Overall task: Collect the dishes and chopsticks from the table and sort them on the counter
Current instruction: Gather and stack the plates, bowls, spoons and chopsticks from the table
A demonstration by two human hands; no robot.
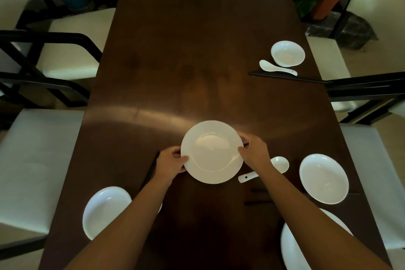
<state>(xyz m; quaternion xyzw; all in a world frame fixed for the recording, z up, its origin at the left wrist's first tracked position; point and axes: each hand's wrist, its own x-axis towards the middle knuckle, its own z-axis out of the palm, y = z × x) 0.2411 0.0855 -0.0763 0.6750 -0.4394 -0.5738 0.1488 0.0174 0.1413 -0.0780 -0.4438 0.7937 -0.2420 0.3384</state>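
Both hands, left hand (172, 161) and right hand (255, 151), grip the white plate (212, 151) by opposite rims; collecting is underway, and next it needs a level lift off the bench (197, 61).

Dark wooden desk (175, 55) set with white dishes.
Bowls (287, 53), spoons (276, 68), plates (106, 210) and black chopsticks (289, 76) lie on it.

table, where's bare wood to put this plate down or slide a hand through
Bare wood: the table's far half beyond the plate, left of the far bowl. Crowded near: spoon, right bowl, left bowl, chopsticks.
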